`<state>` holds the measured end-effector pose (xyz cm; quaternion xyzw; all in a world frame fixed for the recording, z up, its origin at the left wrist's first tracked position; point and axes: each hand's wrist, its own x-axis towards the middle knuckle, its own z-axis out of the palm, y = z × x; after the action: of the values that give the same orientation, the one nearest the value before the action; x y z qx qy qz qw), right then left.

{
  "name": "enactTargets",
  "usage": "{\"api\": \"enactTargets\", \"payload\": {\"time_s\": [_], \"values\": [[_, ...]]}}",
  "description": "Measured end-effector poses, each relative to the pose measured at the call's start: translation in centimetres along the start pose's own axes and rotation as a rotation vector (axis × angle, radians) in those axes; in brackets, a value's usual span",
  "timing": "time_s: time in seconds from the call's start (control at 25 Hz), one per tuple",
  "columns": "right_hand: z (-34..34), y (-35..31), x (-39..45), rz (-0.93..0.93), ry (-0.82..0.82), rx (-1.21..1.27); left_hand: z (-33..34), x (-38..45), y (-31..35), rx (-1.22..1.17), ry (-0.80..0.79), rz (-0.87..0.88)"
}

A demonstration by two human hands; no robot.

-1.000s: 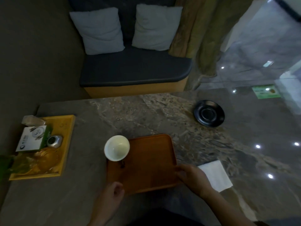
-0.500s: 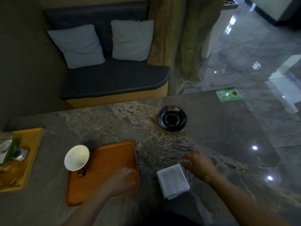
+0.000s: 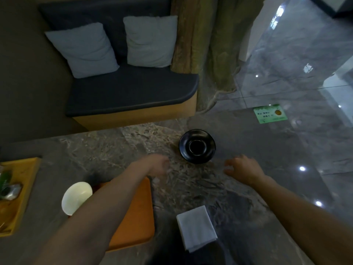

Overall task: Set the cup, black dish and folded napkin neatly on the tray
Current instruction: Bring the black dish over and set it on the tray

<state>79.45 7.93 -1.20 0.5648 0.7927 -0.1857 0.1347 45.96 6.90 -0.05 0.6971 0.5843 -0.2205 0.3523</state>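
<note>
The black dish point(image 3: 197, 146) sits on the grey stone table toward its far edge. My left hand point(image 3: 156, 166) hovers just left of it, blurred, holding nothing. My right hand point(image 3: 243, 168) is just right of the dish, fingers spread and empty. The orange tray point(image 3: 135, 217) lies near me at the left, partly under my left forearm. The white cup point(image 3: 76, 197) stands at the tray's left edge. A folded white napkin point(image 3: 196, 227) lies on the table right of the tray.
A yellow tray point(image 3: 23, 190) with small items sits at the table's left edge. Behind the table is a dark bench point(image 3: 131, 92) with two grey cushions. A green sticker point(image 3: 270, 113) lies at the far right.
Both hands have left the orange tray and napkin and reached forward, ending on either side of the black dish. The view has shifted closer to the dish.
</note>
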Motion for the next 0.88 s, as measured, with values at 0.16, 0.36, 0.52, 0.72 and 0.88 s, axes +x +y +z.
{"api": "enactTargets", "payload": {"time_s": [0.16,0.36,0.52,0.72,0.88], "values": [[-1.5,0.3,4.2,0.037,-0.047,-0.062,-2.7,4.0,-0.2,0.036,-0.03,-0.017],[-1.4,-0.3,8.0,0.031,-0.033,0.015,-4.1,7.9,-0.1,0.134,0.062,-0.02],[0.5,-0.1,9.2,0.016,-0.037,0.111,-1.7,9.3,-0.3,-0.013,0.203,-0.018],[3.1,0.6,9.7,0.083,-0.104,0.192,1.0,10.6,-0.7,-0.071,0.235,-0.043],[4.7,0.4,9.6,0.099,-0.053,0.254,2.1,11.2,-0.3,-0.13,0.292,-0.026]]}}
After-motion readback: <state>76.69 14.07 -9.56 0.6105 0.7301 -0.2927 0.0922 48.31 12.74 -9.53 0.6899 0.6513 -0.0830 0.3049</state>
